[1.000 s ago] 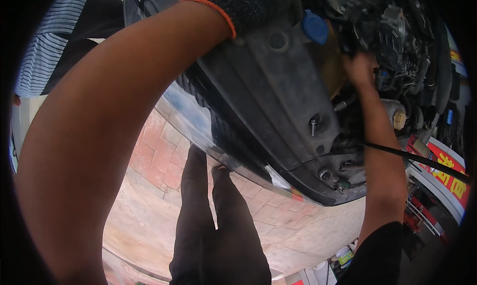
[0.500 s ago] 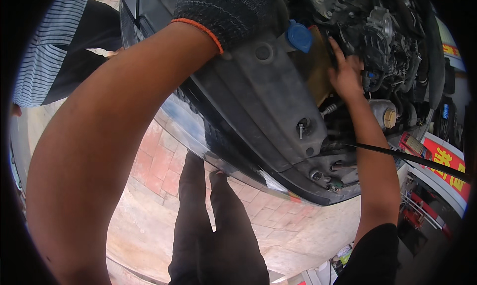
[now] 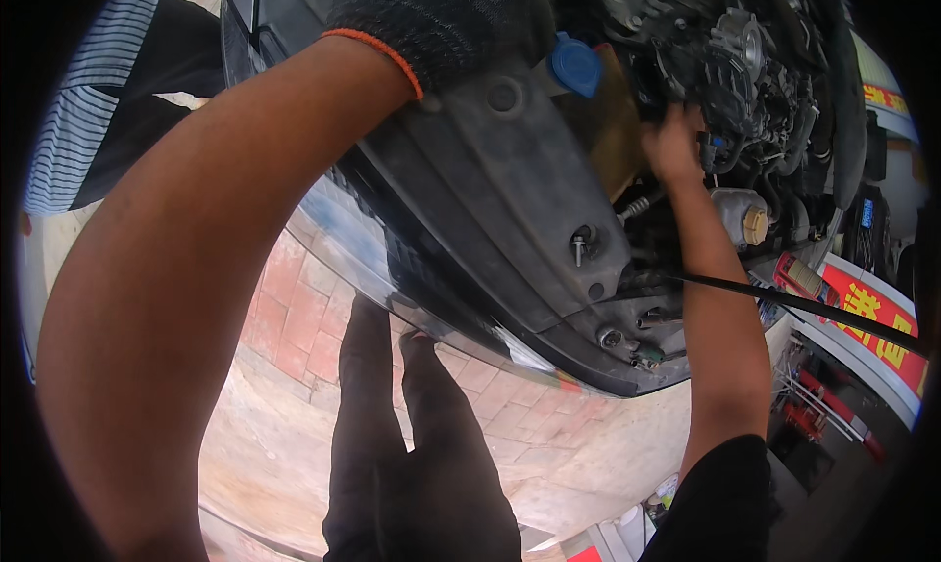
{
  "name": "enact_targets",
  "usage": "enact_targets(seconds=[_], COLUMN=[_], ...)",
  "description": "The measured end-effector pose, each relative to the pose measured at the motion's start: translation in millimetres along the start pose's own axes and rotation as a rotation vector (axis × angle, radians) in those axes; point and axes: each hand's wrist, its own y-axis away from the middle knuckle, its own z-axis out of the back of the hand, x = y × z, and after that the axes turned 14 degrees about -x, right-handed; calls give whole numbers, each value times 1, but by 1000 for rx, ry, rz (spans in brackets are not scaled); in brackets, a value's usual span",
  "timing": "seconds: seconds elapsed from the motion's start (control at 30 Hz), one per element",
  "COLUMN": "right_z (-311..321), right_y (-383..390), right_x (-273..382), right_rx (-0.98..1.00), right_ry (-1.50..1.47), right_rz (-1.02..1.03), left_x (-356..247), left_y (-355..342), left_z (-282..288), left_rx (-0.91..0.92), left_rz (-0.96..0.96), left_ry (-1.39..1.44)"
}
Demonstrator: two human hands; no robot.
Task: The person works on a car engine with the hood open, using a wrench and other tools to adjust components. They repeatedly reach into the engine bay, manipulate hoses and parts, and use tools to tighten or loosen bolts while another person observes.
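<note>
My left hand (image 3: pixel 431 18) wears a dark knit glove with an orange cuff and rests on the black plastic front panel (image 3: pixel 510 190) of an open car engine bay; its fingers are hidden. My right hand (image 3: pixel 674 143) is bare and reaches deep among the black engine parts (image 3: pixel 740 62), its fingertips tucked behind hoses. A blue cap (image 3: pixel 575 64) sits just left of that hand, above a yellowish tank (image 3: pixel 613 146).
A thin black prop rod (image 3: pixel 804 307) crosses under my right forearm. A pale reservoir with a tan cap (image 3: pixel 753 224) lies to the right. A person in a striped shirt (image 3: pixel 88 101) stands at upper left. My dark-trousered legs (image 3: pixel 412 464) stand on brick paving (image 3: pixel 294 317).
My right hand has moved up and farther into the engine bay. The left gloved hand has stayed on the front panel.
</note>
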Motion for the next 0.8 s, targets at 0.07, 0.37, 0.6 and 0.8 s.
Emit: enact_targets(seconds=[0.07, 0.37, 0.6, 0.8], right_z=[11, 73, 199, 287], right_y=[5, 46, 101, 180], right_x=[7, 4, -3, -59], right_rx=[34, 140, 129, -41], right_ry=[-2, -618, -1300, -982], right_rz=[-29, -211, -915, -1038], left_x=[0, -5, -6, -2], left_y=[0, 1, -13, -5], left_z=[4, 5, 33, -7], left_rx=[23, -68, -38, 134], left_rz=[10, -21, 15, -62], left_ry=[4, 66, -55, -149])
